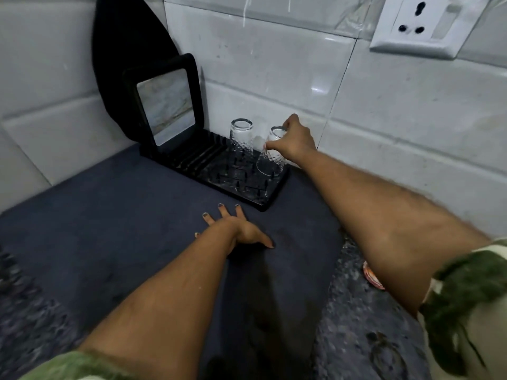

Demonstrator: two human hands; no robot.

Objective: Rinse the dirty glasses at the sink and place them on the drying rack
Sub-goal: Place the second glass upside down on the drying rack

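A black drying rack (263, 205) stands in the tiled corner on a dark blue mat (115, 215). One clear patterned glass (241, 138) stands upside down on the rack's back part. My right hand (295, 141) grips the base of a second upside-down glass (270, 160), which is tilted with its rim down at the rack's right end. My left hand (238, 229) rests flat on the mat in front of the rack, fingers spread, holding nothing.
A black-framed mirror (166, 102) stands at the rack's left end, with a black board (126, 50) leaning on the wall behind it. A white wall socket (422, 23) is at the upper right. Speckled stone counter (356, 338) lies right of the mat.
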